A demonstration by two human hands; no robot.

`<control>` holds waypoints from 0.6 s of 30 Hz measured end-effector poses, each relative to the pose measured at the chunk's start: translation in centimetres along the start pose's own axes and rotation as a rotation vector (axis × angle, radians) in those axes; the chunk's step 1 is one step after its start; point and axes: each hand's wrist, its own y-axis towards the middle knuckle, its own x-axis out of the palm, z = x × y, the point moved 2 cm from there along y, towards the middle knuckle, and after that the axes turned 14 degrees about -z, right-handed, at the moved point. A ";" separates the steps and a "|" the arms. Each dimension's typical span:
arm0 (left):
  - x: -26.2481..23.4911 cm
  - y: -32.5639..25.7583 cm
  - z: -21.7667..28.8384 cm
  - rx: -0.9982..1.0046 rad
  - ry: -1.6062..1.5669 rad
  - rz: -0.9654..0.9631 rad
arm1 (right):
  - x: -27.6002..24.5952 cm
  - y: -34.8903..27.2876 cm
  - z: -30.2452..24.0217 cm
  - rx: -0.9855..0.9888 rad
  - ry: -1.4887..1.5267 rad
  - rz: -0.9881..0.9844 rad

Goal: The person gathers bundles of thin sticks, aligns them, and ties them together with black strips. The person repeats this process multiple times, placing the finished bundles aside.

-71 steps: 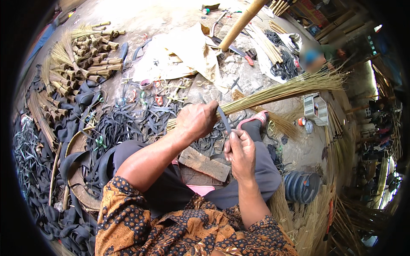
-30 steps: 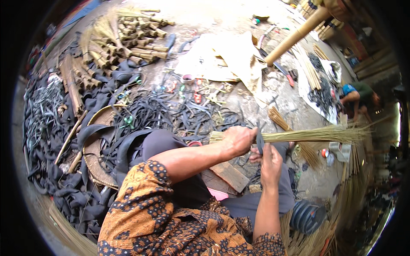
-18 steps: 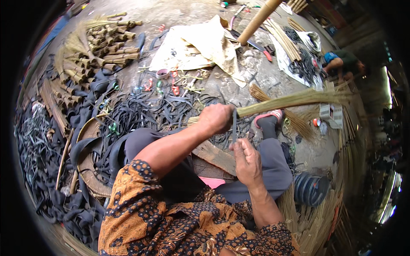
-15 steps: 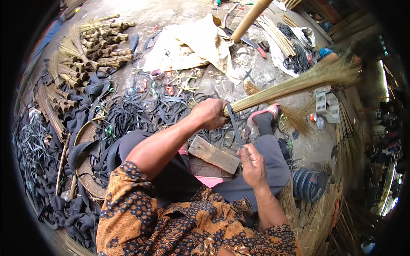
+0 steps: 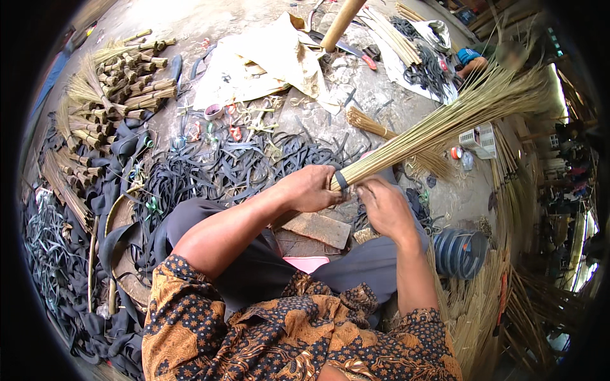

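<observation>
A long bundle of broom straw [image 5: 406, 143] slants up to the right, its feathery end spread out far from me. My left hand [image 5: 311, 188] is closed round its narrow butt end. Just beyond those fingers a black rubber strip [image 5: 341, 180] wraps the bundle as a dark band. Close against the underside of the bundle is my right hand [image 5: 386, 208], fingers bent in by the band. The strip's free end is hidden at those fingers. Below, between my legs, lies a wooden block [image 5: 318, 229].
Tangled black rubber strips [image 5: 235, 162] cover the floor ahead and left. Short tied straw bundles [image 5: 130, 79] are piled at the far left. A finished-looking straw bundle [image 5: 416, 149] lies beyond my right knee. A knife [image 5: 356, 52] rests near a bamboo pole [image 5: 343, 25]; a ribbed clear container [image 5: 460, 255] sits at right.
My right hand has moved up from below to the bundle. The strip, stretched down between my hands before, now lies round the straw. The bundle has tilted, its butt end slightly lower.
</observation>
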 end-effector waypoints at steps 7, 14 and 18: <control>1.6 1.7 -2.7 -0.091 0.482 0.317 | 0.8 4.6 -3.0 0.281 0.441 -0.127; 1.1 2.0 -4.3 -0.079 0.545 0.421 | 4.9 4.3 -1.8 0.031 0.816 -0.042; 0.8 2.4 -4.4 -0.161 0.486 0.446 | 7.7 2.4 -0.8 0.073 1.147 0.056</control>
